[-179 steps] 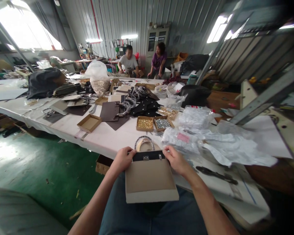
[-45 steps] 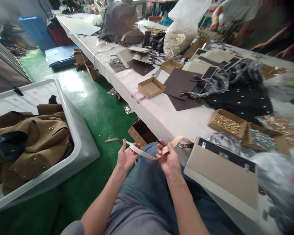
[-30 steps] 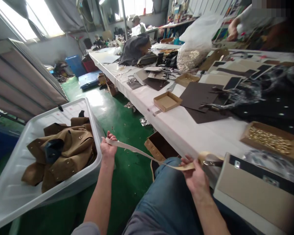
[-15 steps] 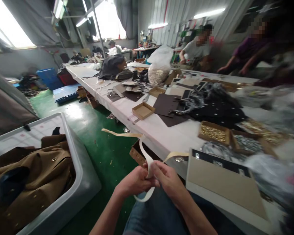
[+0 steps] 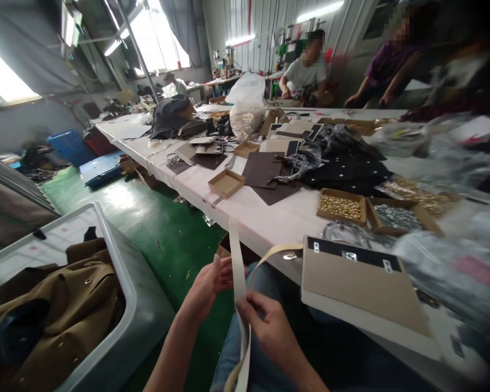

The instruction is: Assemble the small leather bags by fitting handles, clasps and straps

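A long cream strap [image 5: 237,261] hangs over my lap, its upper end standing up near the table edge. My right hand [image 5: 269,321] pinches it between thumb and fingers, and its lower part trails down across my jeans. To the left of the strap is my left hand [image 5: 212,283], its thumb raised and fingers stretched out. Those fingertips reach the strap's edge; whether they touch it I cannot tell. A tan length of strap [image 5: 273,250] runs from near my right hand to the tabletop, beside a small metal piece [image 5: 289,256] and a beige-and-black panel [image 5: 359,288].
A grey-white bin [image 5: 134,283] with brown fabric pieces [image 5: 73,305] stands at my left. On the long white table [image 5: 175,185] are an open cardboard tray [image 5: 226,183], a box of gold-coloured parts [image 5: 340,207] and black material [image 5: 347,174]. Two people [image 5: 306,71] sit across it.
My left hand has let go of the strap and its fingers have spread. The looped strap now hangs straighter, held lower by my right hand. The view has shifted slightly right.
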Action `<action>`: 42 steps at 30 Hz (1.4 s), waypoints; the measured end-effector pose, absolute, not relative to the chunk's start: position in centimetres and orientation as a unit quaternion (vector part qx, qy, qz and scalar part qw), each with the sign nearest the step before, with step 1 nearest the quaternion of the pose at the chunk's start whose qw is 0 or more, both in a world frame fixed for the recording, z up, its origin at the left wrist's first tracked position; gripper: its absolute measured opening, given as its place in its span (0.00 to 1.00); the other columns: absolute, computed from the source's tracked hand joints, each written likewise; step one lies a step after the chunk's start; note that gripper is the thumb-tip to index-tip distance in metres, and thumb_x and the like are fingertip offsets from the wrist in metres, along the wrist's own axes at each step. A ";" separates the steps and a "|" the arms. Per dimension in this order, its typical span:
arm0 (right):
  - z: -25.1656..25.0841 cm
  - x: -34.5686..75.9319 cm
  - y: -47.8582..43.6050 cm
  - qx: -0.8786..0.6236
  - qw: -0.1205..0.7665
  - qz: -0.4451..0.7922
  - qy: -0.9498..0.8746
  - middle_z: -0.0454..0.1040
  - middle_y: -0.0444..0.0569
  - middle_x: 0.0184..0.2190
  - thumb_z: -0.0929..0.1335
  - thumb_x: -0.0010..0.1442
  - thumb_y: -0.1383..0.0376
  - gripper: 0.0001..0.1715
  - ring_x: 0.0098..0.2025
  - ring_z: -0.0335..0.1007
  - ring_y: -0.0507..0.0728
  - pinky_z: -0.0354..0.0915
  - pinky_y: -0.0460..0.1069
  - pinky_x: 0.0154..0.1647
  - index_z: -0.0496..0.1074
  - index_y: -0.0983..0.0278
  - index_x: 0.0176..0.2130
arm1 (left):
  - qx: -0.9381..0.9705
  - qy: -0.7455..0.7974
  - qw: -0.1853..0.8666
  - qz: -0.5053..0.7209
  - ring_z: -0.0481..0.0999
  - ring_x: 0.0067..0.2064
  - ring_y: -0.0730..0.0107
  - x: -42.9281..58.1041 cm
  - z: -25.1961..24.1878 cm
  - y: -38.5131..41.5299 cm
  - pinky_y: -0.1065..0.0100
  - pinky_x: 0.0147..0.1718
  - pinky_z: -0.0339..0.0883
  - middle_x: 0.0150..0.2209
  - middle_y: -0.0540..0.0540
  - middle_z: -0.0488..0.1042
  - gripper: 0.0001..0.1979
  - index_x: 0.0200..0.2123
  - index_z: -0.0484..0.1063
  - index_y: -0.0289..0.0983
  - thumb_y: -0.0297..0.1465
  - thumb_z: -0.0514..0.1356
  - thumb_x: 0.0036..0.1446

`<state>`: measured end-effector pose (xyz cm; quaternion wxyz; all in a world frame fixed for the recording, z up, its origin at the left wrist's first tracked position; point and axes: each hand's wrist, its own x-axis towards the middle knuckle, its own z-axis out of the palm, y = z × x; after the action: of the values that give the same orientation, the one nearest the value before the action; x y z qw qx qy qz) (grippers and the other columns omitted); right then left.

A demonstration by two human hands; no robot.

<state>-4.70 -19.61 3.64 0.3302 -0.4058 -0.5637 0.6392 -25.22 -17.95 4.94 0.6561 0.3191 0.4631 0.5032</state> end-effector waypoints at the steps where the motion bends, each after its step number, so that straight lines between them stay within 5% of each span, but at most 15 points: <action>1: 3.4 -5.0 -20.1 -0.404 0.322 0.628 -0.582 0.81 0.49 0.35 0.71 0.77 0.43 0.28 0.38 0.72 0.59 0.64 0.51 0.39 0.83 0.63 0.40 | 0.306 0.467 0.644 0.523 0.88 0.50 0.49 -24.6 5.5 -17.3 0.54 0.52 0.81 0.53 0.26 0.87 0.40 0.60 0.83 0.29 0.62 0.60 0.74; 6: 3.3 -4.9 -21.2 -0.385 0.299 0.583 -0.650 0.79 0.46 0.32 0.71 0.77 0.53 0.22 0.36 0.73 0.57 0.63 0.51 0.39 0.79 0.63 0.34 | 0.314 0.475 0.650 0.503 0.81 0.28 0.65 -21.7 8.3 -16.7 0.68 0.28 0.74 0.32 0.41 0.82 0.29 0.40 0.78 0.34 0.57 0.66 0.73; 12: 4.9 -1.1 -21.6 -0.402 0.300 0.495 -0.710 0.84 0.47 0.37 0.75 0.74 0.58 0.13 0.38 0.79 0.58 0.67 0.51 0.41 0.83 0.60 0.38 | 0.396 0.512 0.649 0.399 0.66 0.20 0.75 -19.8 10.6 -17.8 0.74 0.21 0.57 0.23 0.50 0.74 0.27 0.44 0.78 0.35 0.56 0.67 0.73; 16: 6.3 2.9 -22.8 -0.450 0.462 0.361 -0.673 0.81 0.49 0.32 0.78 0.73 0.59 0.10 0.33 0.76 0.59 0.70 0.53 0.37 0.82 0.56 0.37 | 0.444 0.564 0.570 0.399 0.62 0.25 0.75 -18.8 9.5 -18.2 0.73 0.24 0.55 0.26 0.53 0.68 0.26 0.40 0.76 0.37 0.56 0.65 0.74; 18: 6.8 4.3 -22.7 -0.506 0.549 0.288 -0.600 0.84 0.53 0.41 0.79 0.71 0.58 0.06 0.37 0.79 0.62 0.76 0.56 0.42 0.84 0.54 0.47 | 0.485 0.599 0.499 0.396 0.66 0.29 0.71 -18.0 8.4 -18.5 0.71 0.28 0.59 0.29 0.51 0.70 0.25 0.40 0.76 0.38 0.54 0.62 0.77; 21: 7.0 5.0 -21.3 -0.556 0.571 0.270 -0.541 0.80 0.59 0.65 0.85 0.62 0.52 0.43 0.58 0.81 0.71 0.76 0.65 0.65 0.75 0.53 0.71 | 0.564 0.627 0.386 0.375 0.72 0.34 0.65 -16.4 7.1 -19.2 0.67 0.35 0.64 0.34 0.47 0.75 0.21 0.42 0.76 0.39 0.49 0.57 0.81; 23: 6.7 4.7 -20.1 -0.547 0.554 0.341 -0.527 0.78 0.58 0.69 0.85 0.61 0.49 0.52 0.67 0.77 0.73 0.71 0.66 0.73 0.70 0.53 0.76 | 0.602 0.621 0.347 0.363 0.75 0.36 0.63 -15.3 6.6 -19.7 0.65 0.38 0.65 0.36 0.46 0.78 0.19 0.43 0.76 0.40 0.46 0.55 0.82; 28: 5.7 3.2 -18.5 -0.515 0.568 0.526 -0.369 0.88 0.55 0.48 0.79 0.69 0.44 0.25 0.48 0.85 0.66 0.79 0.56 0.50 0.84 0.58 0.54 | 0.619 0.611 0.333 0.364 0.80 0.40 0.58 -14.0 5.9 -20.4 0.62 0.42 0.72 0.40 0.42 0.82 0.18 0.46 0.78 0.41 0.45 0.53 0.83; 31: 5.5 2.9 -18.4 -0.495 0.581 0.568 -0.307 0.87 0.54 0.40 0.81 0.65 0.40 0.28 0.40 0.82 0.63 0.76 0.53 0.42 0.85 0.60 0.45 | 0.649 0.597 0.271 0.386 0.83 0.49 0.52 -14.2 5.5 -20.3 0.57 0.50 0.76 0.49 0.38 0.82 0.14 0.53 0.78 0.41 0.45 0.60 0.80; 34: 5.0 2.9 -18.4 -0.493 0.581 0.581 -0.287 0.85 0.52 0.35 0.81 0.63 0.38 0.30 0.37 0.78 0.60 0.74 0.52 0.39 0.85 0.61 0.40 | 0.684 0.577 0.188 0.405 0.75 0.69 0.40 -14.2 5.8 -19.4 0.44 0.68 0.70 0.67 0.30 0.75 0.27 0.68 0.74 0.40 0.43 0.70 0.72; 36: 4.4 3.0 -18.3 -0.491 0.574 0.590 -0.286 0.83 0.50 0.33 0.81 0.63 0.38 0.30 0.36 0.76 0.59 0.73 0.52 0.39 0.85 0.62 0.38 | 0.696 0.554 0.236 0.391 0.71 0.73 0.39 -13.6 6.5 -18.3 0.43 0.71 0.68 0.73 0.31 0.72 0.29 0.73 0.73 0.41 0.42 0.69 0.74; 39: 3.6 3.7 -18.1 -0.493 0.553 0.595 -0.312 0.82 0.50 0.33 0.79 0.65 0.37 0.30 0.35 0.76 0.59 0.74 0.52 0.39 0.85 0.62 0.38 | 0.682 0.505 0.414 0.330 0.83 0.56 0.49 -12.4 7.8 -16.8 0.56 0.56 0.77 0.57 0.36 0.84 0.19 0.61 0.85 0.41 0.42 0.60 0.81; 42: 3.6 5.8 -18.1 -0.550 0.521 0.511 -0.406 0.84 0.51 0.35 0.78 0.69 0.39 0.27 0.35 0.78 0.61 0.76 0.53 0.38 0.87 0.59 0.40 | 0.656 0.492 0.491 0.292 0.81 0.37 0.60 -11.4 8.3 -15.8 0.64 0.40 0.72 0.38 0.42 0.84 0.22 0.50 0.87 0.38 0.43 0.56 0.83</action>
<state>5.85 -18.06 3.55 0.5215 -0.5499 -0.4062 0.5106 -11.43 -15.81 8.32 0.4912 0.6563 0.4924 0.2924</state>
